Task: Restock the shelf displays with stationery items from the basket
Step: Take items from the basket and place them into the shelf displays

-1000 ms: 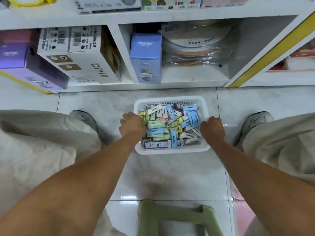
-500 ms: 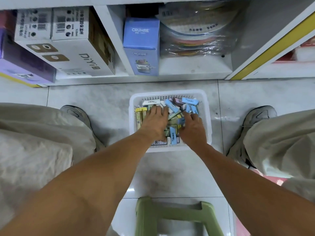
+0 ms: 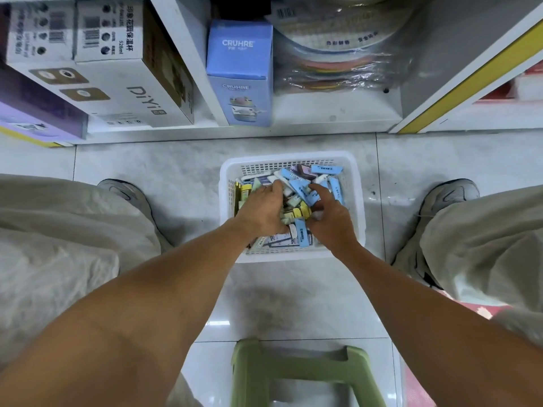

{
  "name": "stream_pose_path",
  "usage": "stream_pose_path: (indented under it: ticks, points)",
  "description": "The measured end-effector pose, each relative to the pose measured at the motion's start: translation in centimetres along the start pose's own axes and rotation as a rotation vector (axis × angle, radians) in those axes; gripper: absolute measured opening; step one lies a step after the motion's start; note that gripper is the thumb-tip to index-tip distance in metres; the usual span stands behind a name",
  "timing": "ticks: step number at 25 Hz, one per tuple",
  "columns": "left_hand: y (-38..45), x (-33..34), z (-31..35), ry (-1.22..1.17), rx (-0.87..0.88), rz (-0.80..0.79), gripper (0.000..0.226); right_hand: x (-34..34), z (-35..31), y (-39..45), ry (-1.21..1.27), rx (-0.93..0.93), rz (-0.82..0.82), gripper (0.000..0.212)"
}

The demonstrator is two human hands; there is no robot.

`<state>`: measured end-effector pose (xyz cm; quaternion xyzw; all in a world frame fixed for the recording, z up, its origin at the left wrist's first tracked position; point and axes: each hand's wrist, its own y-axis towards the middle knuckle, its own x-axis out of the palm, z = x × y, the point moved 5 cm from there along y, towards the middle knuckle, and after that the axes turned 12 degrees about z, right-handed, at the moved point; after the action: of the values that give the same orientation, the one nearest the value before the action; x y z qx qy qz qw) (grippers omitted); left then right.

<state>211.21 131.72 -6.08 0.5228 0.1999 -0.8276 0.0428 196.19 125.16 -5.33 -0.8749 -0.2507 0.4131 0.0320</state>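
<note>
White plastic basket [image 3: 357, 183] on floor below shelf [image 3: 293, 129]. Left hand [image 3: 263, 207] and right hand [image 3: 330, 220] moved from rim into eraser packs [image 3: 302, 232] — fingers curled among them, actual hold unclear — gathering begun, nothing shelved.

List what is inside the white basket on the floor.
The white basket holds a loose heap of small boxed stationery items in blue, yellow, green and white. The left hand and right hand reach into the heap, covering the middle; the bottom is hidden.
</note>
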Motion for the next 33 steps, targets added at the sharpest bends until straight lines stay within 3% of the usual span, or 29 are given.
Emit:
stream_pose_path:
  ticks: [5,10,14,17,24,28,33]
  points:
    - [-0.1,0.3,0.9,0.087,0.102,0.044,0.066,0.1,0.0,0.0,0.146,0.084,-0.047,0.069]
    - [0.4,0.3,1.4,0.101,0.089,0.032,0.045,-0.2,0.0,-0.1,0.241,0.123,-0.013,0.058]
    - [1.0,-1.0,1.1,-0.117,0.021,-0.050,0.035,-1.6,0.7,0.7,0.269,0.191,0.113,0.053]
    - [1.5,-2.2,0.8,-0.296,-0.093,-0.045,0.039,-2.4,0.9,1.4,0.288,0.234,0.102,0.052]
    - [1.6,-3.1,1.1,-0.471,-0.122,-0.065,0.038,-3.7,1.5,1.2,0.268,0.226,0.098,0.049]
    - [2.2,-5.2,1.8,-0.564,-0.118,-0.011,0.028,-4.3,1.3,1.2,0.254,0.199,0.098,0.048]
    - [2.3,-7.9,2.4,-0.834,-0.263,0.087,0.020,-5.4,-1.3,1.4,0.310,0.133,0.103,0.038]
